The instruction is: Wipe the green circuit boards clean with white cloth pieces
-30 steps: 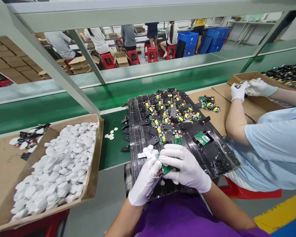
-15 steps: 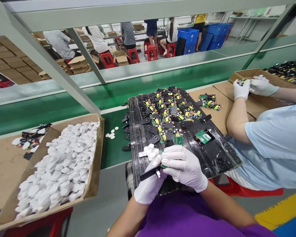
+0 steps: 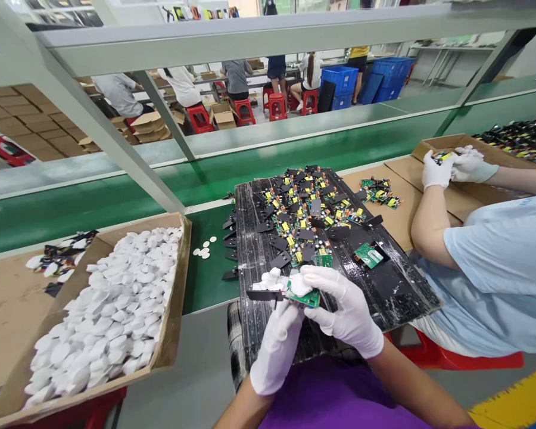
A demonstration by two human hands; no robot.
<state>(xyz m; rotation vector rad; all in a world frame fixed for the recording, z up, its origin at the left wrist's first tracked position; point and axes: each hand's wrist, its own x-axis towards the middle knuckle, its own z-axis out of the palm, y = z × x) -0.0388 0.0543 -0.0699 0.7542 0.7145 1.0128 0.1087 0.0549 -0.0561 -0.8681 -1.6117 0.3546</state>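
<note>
Both my hands wear white gloves and meet over the near edge of a black board (image 3: 254, 238). Between them is a green circuit board (image 3: 311, 298) with a flat black piece (image 3: 262, 295) sticking out to the left. My left hand (image 3: 277, 345) grips this circuit board from below. My right hand (image 3: 346, 307) closes on its right end, fingers above and thumb beneath. A white pad (image 3: 300, 285) lies on top, under my right fingertips. Small white pieces (image 3: 272, 279) sit on the black board just behind. Several circuit boards with black pieces (image 3: 301, 220) are heaped farther back.
A cardboard tray of white pads (image 3: 111, 304) stands at left. White discs (image 3: 204, 248) lie on the green belt (image 3: 209, 277). One circuit board (image 3: 370, 255) rests at the black board's right side. At right, a co-worker's gloved hands (image 3: 455, 165) hold a part near a carton.
The circuit board has been tilted flatter, showing its green face. My right hand has shifted slightly right and down, and a white pad now shows on the circuit board. The camera view has tilted up slightly.
</note>
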